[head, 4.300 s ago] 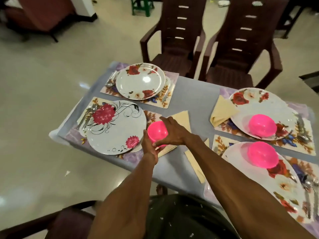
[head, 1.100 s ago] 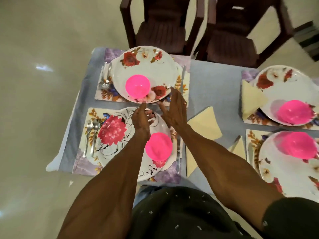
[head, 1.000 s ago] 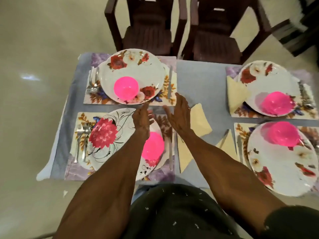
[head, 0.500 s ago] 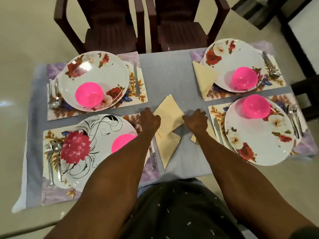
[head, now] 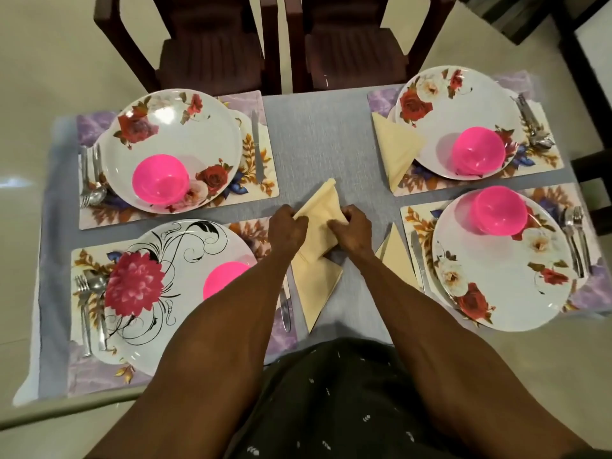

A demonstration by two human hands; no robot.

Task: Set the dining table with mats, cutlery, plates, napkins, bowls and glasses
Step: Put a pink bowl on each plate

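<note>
A folded cream napkin [head: 320, 207] lies in the middle of the grey table [head: 318, 140]. My left hand [head: 286, 229] pinches its left edge and my right hand [head: 351, 230] grips its right side. A second cream napkin [head: 314, 286] lies just below it, partly under my hands. Another napkin [head: 394, 251] sits beside the near right mat, and one more napkin [head: 394, 150] is tucked under the far right plate. Floral plates stand on the mats, each carrying a pink bowl: far left bowl [head: 160, 183], near left bowl [head: 225, 279], far right bowl [head: 478, 154], near right bowl [head: 500, 210].
Knives, forks and spoons flank each plate, such as the knife [head: 257, 150] right of the far left plate [head: 172, 127]. Two dark brown chairs [head: 212, 44] stand at the far side. The near table edge runs close to my body.
Both hands came away from the left plates to the table's middle and closed on the upper napkin, which now looks bunched and narrower. The view swung right, centring the table.
</note>
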